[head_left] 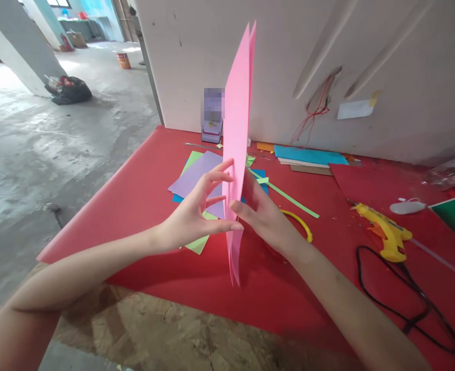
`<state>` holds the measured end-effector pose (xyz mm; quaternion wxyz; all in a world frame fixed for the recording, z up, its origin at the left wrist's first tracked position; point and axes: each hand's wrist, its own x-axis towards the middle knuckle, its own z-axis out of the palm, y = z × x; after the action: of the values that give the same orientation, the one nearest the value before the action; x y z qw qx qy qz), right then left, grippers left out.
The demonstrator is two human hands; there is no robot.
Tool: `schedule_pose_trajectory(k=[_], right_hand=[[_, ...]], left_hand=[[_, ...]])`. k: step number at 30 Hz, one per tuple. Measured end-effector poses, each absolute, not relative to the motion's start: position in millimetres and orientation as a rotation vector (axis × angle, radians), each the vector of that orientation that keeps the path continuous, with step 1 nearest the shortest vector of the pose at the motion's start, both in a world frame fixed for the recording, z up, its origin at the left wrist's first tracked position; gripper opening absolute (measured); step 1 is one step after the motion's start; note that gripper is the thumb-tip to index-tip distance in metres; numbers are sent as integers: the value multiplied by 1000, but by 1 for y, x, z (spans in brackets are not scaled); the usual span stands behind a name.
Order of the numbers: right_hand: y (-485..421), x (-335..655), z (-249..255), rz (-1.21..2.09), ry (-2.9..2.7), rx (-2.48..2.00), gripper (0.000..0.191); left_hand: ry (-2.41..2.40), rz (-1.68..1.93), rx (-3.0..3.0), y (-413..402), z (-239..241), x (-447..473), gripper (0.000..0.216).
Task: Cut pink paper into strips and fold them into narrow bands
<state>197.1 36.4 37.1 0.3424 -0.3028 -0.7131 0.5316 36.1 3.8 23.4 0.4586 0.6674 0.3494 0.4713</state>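
Note:
Two pink paper sheets (237, 108), or one folded sheet, stand upright on edge above the table, seen nearly edge-on. The layers part slightly at the top and bottom. My left hand (196, 206) is on the left face, its fingers spread and bent against the paper and its thumb at the near edge. From the other side my right hand (269, 219) grips the paper, thumb on the near edge, other fingers hidden behind it. Beneath and behind lie a purple sheet (196, 178), a light green sheet (199, 245) and a blue sheet (260, 175), partly covered.
On the red-covered table (127, 206) lie a yellow glue gun (385, 232) with its black cord (389, 309), a green strip (292, 198) and a yellow ring-like piece (299, 221). A purple box-like stand (212, 134) and blue sheets (310, 154) sit near the wall.

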Motion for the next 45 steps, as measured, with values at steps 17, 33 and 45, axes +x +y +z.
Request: schedule_pose_trajectory(k=[17, 33, 45], right_hand=[[47, 209, 32, 1426, -1904, -610, 69], [40, 211, 36, 1336, -1944, -696, 60], [88, 274, 70, 1152, -1331, -1132, 21]], left_hand=[[966, 1270, 1518, 5, 26, 36, 69], [899, 1245, 1579, -7, 35, 36, 80], [948, 1690, 1236, 13, 72, 2, 69]])
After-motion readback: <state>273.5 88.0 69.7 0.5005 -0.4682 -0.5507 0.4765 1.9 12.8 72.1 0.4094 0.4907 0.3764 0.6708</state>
